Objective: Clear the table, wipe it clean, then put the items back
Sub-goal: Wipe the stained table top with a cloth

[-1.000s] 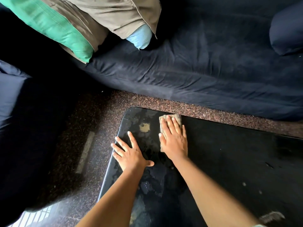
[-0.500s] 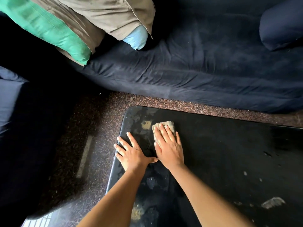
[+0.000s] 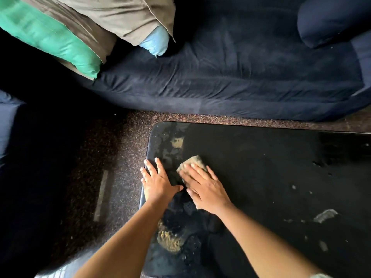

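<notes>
While the left hand point(image 3: 158, 182) lies spread flat on the black table point(image 3: 261, 177) near its left edge, seemingly as a brace, the right hand point(image 3: 202, 186) presses straight fingers onto the tan cloth point(image 3: 193, 161) at centre frame, wiping smudges.

The left grip point(image 3: 158, 183) lies palm down, fingers straight and spread, thumb extended toward the right grip point(image 3: 204, 187), also palm down, fingers straight, angled leftward.
</notes>
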`<state>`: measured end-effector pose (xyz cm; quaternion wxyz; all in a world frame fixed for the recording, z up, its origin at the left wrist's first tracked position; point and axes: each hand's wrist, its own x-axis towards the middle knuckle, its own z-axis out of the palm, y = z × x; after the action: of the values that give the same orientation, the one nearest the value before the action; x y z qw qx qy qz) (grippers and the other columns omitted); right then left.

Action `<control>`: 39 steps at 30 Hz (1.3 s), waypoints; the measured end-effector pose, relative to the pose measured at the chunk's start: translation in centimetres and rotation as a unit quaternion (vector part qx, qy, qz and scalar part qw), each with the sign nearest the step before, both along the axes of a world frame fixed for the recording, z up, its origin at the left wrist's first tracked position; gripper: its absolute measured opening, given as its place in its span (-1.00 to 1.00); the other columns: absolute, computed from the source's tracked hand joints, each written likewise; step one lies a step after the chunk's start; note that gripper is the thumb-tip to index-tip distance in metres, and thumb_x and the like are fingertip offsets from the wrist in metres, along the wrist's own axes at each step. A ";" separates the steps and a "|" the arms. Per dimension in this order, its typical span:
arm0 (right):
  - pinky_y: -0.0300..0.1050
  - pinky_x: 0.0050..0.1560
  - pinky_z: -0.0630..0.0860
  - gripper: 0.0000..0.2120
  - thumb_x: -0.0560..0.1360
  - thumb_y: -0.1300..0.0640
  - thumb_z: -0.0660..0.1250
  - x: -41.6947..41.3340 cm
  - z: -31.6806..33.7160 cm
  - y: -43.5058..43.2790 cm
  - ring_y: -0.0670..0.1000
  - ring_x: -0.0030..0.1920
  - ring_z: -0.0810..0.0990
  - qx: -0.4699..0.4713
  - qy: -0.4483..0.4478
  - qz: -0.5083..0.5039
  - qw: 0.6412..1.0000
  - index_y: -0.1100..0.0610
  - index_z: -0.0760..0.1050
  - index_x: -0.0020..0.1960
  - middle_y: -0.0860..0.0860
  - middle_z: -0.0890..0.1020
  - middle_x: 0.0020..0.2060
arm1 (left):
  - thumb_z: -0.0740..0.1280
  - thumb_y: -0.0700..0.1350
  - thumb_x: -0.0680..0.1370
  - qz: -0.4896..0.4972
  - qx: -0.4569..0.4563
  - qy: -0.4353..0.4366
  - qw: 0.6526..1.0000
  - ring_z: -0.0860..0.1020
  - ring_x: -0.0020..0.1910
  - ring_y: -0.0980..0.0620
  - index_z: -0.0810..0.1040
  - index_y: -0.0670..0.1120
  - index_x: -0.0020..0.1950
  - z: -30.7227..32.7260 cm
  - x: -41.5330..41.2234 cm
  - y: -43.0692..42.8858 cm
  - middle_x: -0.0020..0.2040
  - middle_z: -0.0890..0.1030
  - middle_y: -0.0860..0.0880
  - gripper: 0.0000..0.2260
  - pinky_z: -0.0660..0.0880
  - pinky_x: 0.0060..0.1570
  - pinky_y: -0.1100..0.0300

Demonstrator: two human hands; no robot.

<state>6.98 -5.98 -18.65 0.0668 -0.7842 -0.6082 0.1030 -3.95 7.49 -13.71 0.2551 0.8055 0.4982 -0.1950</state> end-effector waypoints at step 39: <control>0.15 0.41 0.24 -0.43 0.50 -0.04 0.09 -6.7 0.1 -3.6 -0.01 0.50 0.17 0.001 0.016 -0.114 0.993 -0.04 0.20 0.50 -0.05 0.21 0.50 | 0.47 0.19 0.37 -0.057 -0.012 0.037 0.998 -0.16 0.51 -0.26 -0.28 -0.12 0.53 0.1 -0.5 0.7 0.52 -0.27 -0.24 0.09 0.13 0.44 -0.09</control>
<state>0.33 -9.61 -18.58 0.0883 -0.8468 -0.5136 0.1065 -4.41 8.23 -13.61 0.2343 0.8217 0.4584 -0.2446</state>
